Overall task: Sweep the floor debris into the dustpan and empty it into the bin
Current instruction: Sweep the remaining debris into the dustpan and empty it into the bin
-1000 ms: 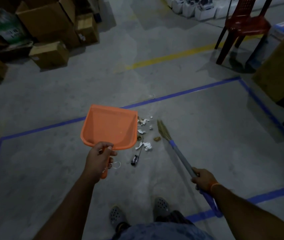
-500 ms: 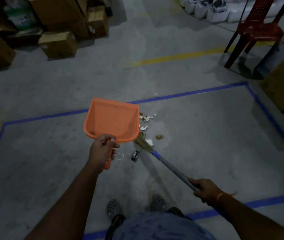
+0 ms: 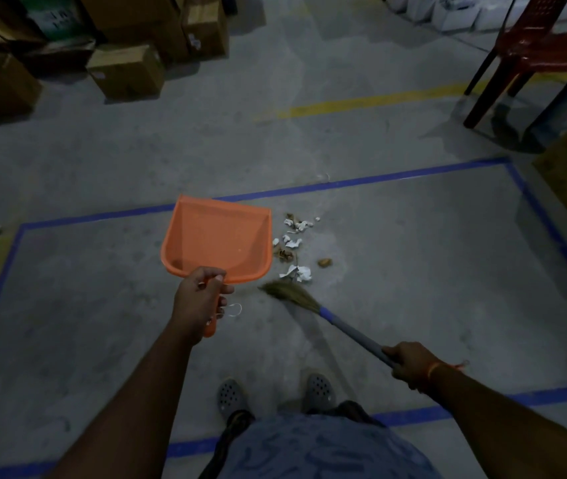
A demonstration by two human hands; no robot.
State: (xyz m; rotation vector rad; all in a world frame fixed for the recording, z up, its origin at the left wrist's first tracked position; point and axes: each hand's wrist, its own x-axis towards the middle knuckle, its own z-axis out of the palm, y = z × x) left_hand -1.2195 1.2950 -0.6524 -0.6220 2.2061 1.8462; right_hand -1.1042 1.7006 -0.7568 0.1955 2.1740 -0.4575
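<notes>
The left hand (image 3: 199, 299) reaches forward with its grip curled tight around the handle of the orange dustpan (image 3: 220, 240). The pan is tipped, open side up. Just right of the dustpan, a little pile of white and brown debris (image 3: 294, 247) lies on the gray floor (image 3: 413, 271). Right of the dustpan's handle, the broom (image 3: 313, 305) slants down, bristles next to the pile. Farther right, the right hand (image 3: 410, 364) wraps its grip tight around the broom's stick.

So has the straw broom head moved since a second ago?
Yes. The straw broom head swung from right of the scattered paper debris to the near side, towards the orange plastic dustpan.
</notes>
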